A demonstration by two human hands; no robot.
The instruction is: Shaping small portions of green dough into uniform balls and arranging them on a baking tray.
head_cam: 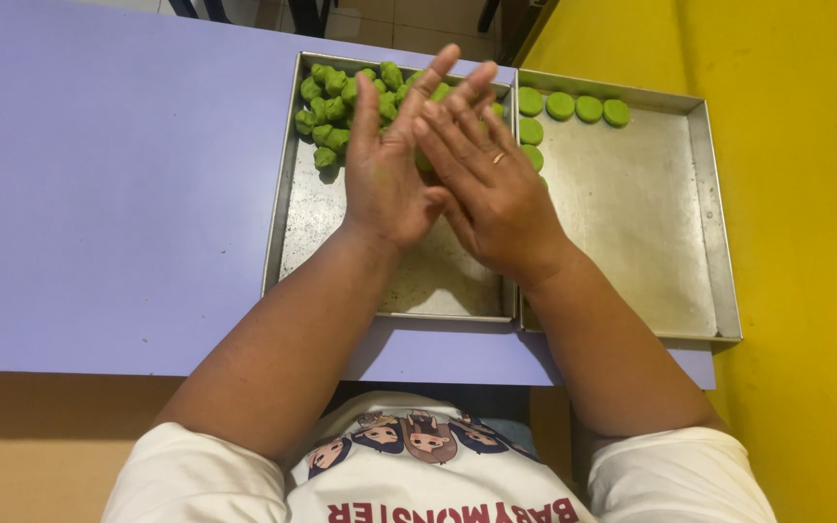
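Over the left baking tray (294, 218) on the worktop (108, 194), the left hand (385, 165) and right hand (491, 189) press flat together, fingers straight; green dough lumps (336, 107) lie just beyond, flattened discs (573, 107) in the right tray (632, 213). Anything between the palms is hidden.

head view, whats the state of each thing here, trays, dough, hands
left tray: holds a heap of rough green dough lumps at its far end, near end bare
right tray: mostly bare, flat green discs lined along the far edge and left side
left hand: fingers straight, palm pressed to the right hand
right hand: fingers straight, ring on one finger, laid across the left hand
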